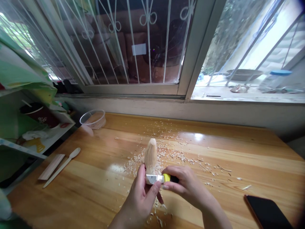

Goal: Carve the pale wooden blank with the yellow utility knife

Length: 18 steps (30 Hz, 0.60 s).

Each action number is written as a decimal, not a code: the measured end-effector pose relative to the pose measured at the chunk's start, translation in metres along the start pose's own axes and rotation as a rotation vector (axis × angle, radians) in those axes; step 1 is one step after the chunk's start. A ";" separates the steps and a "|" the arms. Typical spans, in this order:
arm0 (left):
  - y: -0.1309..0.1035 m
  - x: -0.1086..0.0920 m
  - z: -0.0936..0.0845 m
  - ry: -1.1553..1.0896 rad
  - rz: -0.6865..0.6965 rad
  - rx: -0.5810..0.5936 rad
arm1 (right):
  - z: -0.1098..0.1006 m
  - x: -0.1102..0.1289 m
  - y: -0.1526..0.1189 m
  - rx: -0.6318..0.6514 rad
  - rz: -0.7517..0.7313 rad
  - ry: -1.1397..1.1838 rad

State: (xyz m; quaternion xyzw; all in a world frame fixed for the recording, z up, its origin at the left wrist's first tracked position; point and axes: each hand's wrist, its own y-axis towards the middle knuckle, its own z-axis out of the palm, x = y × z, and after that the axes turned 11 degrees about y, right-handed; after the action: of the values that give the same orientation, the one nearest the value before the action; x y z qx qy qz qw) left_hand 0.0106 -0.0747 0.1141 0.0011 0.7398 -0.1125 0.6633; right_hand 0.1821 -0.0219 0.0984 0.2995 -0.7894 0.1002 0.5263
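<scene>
My left hand (140, 197) grips a pale piece of carved wood (151, 156) with a rounded, spoon-like upper end that points away from me. Its lower part is hidden behind my fingers and the blade. In my right hand (184, 181) is a carving knife (167, 178) with a yellow and black handle. The knife's short, wide metal blade lies across the wood, just above my left thumb, whose tip is close to or touching the blade. Wood shavings (164, 152) are scattered around and beneath both hands.
On the wooden table (100, 190), a finished-looking wooden spoon (62, 167) lies left beside a flat wood strip (51, 167). A clear plastic bowl (93, 120) stands at the back left, a phone (267, 211) at the front right. Barred windows rise behind; a shelf (57, 133) stands left.
</scene>
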 end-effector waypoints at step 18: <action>0.005 -0.003 0.004 -0.023 -0.016 -0.107 | 0.008 -0.003 0.003 -0.129 -0.046 -0.163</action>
State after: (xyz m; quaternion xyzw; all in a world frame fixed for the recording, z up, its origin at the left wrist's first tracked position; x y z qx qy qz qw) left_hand 0.0161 -0.0700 0.1154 -0.0417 0.7371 -0.0779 0.6700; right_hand 0.1749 -0.0224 0.0923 0.2900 -0.8274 0.0123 0.4808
